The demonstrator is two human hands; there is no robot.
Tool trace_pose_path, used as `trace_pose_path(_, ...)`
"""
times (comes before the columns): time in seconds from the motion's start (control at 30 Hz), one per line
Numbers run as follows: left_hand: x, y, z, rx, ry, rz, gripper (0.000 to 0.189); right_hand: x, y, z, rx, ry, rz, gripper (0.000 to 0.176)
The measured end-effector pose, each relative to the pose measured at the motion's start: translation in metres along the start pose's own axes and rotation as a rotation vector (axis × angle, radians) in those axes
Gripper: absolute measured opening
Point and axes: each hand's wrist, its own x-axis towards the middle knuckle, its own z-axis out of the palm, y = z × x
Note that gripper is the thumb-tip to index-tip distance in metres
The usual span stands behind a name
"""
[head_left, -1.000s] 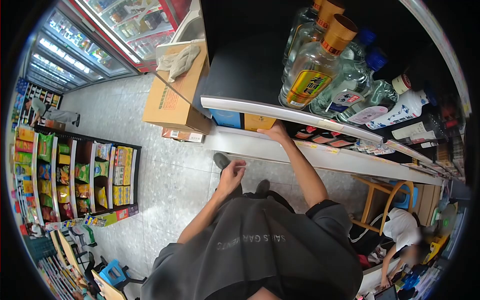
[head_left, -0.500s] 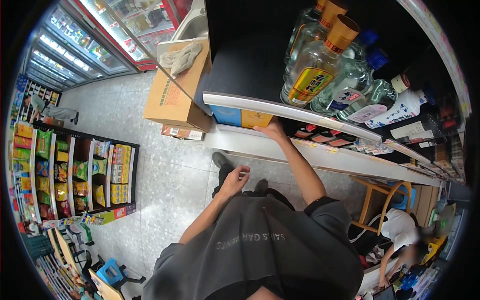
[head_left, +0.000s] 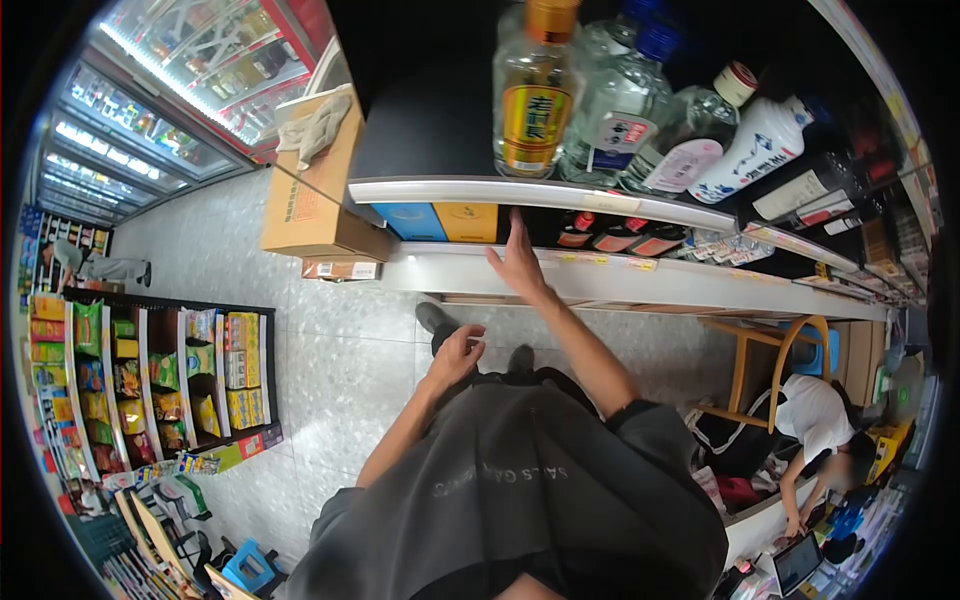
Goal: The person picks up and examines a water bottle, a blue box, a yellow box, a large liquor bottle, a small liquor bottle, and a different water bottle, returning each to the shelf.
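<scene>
My right hand point(head_left: 520, 265) is stretched out flat at the lower shelf, its fingertips just right of the yellow box point(head_left: 469, 222) and holding nothing. Side by side with that box stands a blue box point(head_left: 412, 221). Several dark bottles with red caps point(head_left: 577, 229) lie further right on the same shelf. My left hand point(head_left: 457, 354) hangs in front of my body above the floor, loosely bent, fingers apart and with nothing in it. On the shelf above stand a clear bottle with a yellow label point(head_left: 532, 120) and a green-tinted bottle with a blue cap point(head_left: 622, 120).
Left of the shelf a cardboard carton point(head_left: 312, 215) carries a pale cloth point(head_left: 315, 128). A snack rack point(head_left: 160, 375) stands across the aisle. At right are a wooden chair point(head_left: 742, 375) and a person in a white top point(head_left: 815, 415) bent over a counter.
My right hand has come away from the yellow box, and its fingers have straightened. The view has shifted, so the shelf and bottles sit further left. My left hand stays low.
</scene>
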Motion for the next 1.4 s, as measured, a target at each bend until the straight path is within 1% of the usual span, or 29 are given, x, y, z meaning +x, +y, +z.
trace_pose_path(0.07,-0.010,-0.008,0.005,-0.023,-0.005,0.001,0.033,-0.046,-0.024,-0.027,0.127,0.022,-0.100,0.067)
trace_pose_path(0.17,-0.033,-0.041,0.010,-0.094,0.037,0.013,0.035,-0.128,-0.015,-0.056,0.061,-0.187,0.084,0.049)
trace_pose_path(0.2,-0.042,-0.055,0.008,0.121,0.089,-0.016,0.036,-0.158,0.007,-0.060,0.077,-0.267,0.160,0.044)
trace_pose_path(0.27,-0.061,-0.099,0.007,0.507,0.158,-0.091,0.038,-0.228,0.083,-0.056,0.191,-0.285,0.502,0.040)
trace_pose_path(0.3,-0.070,-0.128,0.010,0.676,0.176,-0.136,0.039,-0.261,0.107,-0.065,0.161,-0.256,0.608,0.037)
trace_pose_path(0.33,-0.081,-0.149,0.013,0.794,0.097,-0.175,0.038,-0.295,0.134,-0.075,0.041,-0.217,0.654,0.036)
trace_pose_path(0.37,-0.088,-0.161,0.016,0.913,0.021,-0.213,0.038,-0.336,0.171,-0.080,-0.018,-0.163,0.568,0.036)
trace_pose_path(0.4,-0.089,-0.163,0.021,0.683,-0.036,-0.317,0.040,-0.400,0.242,-0.066,-0.312,-0.107,0.420,0.034)
trace_pose_path(0.43,-0.094,-0.170,0.026,0.452,-0.096,-0.417,0.042,-0.435,0.266,-0.075,-0.281,-0.127,0.495,0.034)
trace_pose_path(0.47,-0.095,-0.230,0.043,0.198,-0.060,-0.505,0.044,-0.467,0.285,-0.085,-0.252,-0.145,0.571,0.034)
trace_pose_path(0.5,-0.094,-0.278,0.054,-0.016,-0.030,-0.375,0.042,-0.453,0.227,-0.108,0.156,-0.045,0.995,0.037)
trace_pose_path(0.53,-0.091,-0.253,0.047,0.110,-0.060,-0.373,0.038,-0.446,0.176,-0.130,0.501,0.234,1.400,0.039)
trace_pose_path(0.6,-0.087,-0.179,0.033,0.231,-0.099,-0.363,0.034,-0.466,0.150,-0.129,0.526,0.353,1.448,0.037)
trace_pose_path(0.63,-0.083,-0.154,0.029,0.372,-0.112,-0.397,0.029,-0.484,0.144,-0.130,0.547,0.461,1.490,0.035)
trace_pose_path(0.67,-0.085,-0.137,0.028,0.513,-0.123,-0.431,0.025,-0.499,0.145,-0.129,0.541,0.472,1.489,0.035)
trace_pose_path(0.7,-0.092,-0.127,0.026,0.510,-0.128,-0.426,0.025,-0.515,0.153,-0.123,0.001,0.032,1.203,0.027)
trace_pose_path(0.73,-0.095,-0.119,0.023,0.517,-0.089,-0.438,0.023,-0.526,0.163,-0.115,-0.502,-0.383,0.832,0.023)
trace_pose_path(0.77,-0.095,-0.115,0.021,0.523,-0.048,-0.450,0.021,-0.532,0.170,-0.107,-0.506,-0.377,0.830,0.023)
trace_pose_path(0.83,-0.105,-0.124,0.019,0.464,-0.057,-0.401,0.018,-0.538,0.165,-0.093,-0.326,-0.365,0.703,0.026)
trace_pose_path(0.9,-0.119,-0.131,0.020,0.497,-0.045,-0.409,0.015,-0.538,0.165,-0.082,-0.318,-0.319,0.655,0.026)
trace_pose_path(0.97,-0.129,-0.134,0.019,0.511,-0.039,-0.397,0.012,-0.531,0.166,-0.079,-0.330,-0.320,0.480,0.025)
trace_pose_path(1.0,-0.134,-0.134,0.019,0.518,-0.029,-0.388,0.009,-0.523,0.155,-0.079,-0.332,-0.315,0.479,0.025)
trace_pose_path(1.07,-0.145,-0.136,0.016,0.494,-0.062,-0.367,0.007,-0.505,0.118,-0.081,0.522,0.171,0.990,0.027)
trace_pose_path(1.1,-0.151,-0.138,0.014,0.472,-0.098,-0.351,0.006,-0.499,0.110,-0.083,0.524,0.173,0.987,0.027)
trace_pose_path(1.17,-0.157,-0.140,0.008,0.479,-0.147,-0.330,0.011,-0.490,0.095,-0.085,0.611,0.190,1.208,0.034)
trace_pose_path(1.23,-0.170,-0.143,0.004,0.532,-0.218,-0.171,0.018,-0.492,0.087,-0.085,0.606,0.216,1.230,0.037)
trace_pose_path(1.3,-0.177,-0.164,0.002,0.549,-0.255,-0.139,0.024,-0.497,0.071,-0.084,0.599,0.246,1.258,0.039)
trace_pose_path(1.37,-0.184,-0.184,0.002,0.549,-0.277,0.132,0.026,-0.508,0.050,-0.086,0.586,0.259,1.310,0.034)
trace_pose_path(1.4,-0.191,-0.185,0.002,0.545,-0.296,0.128,0.026,-0.518,0.040,-0.085,0.583,0.267,1.328,0.034)
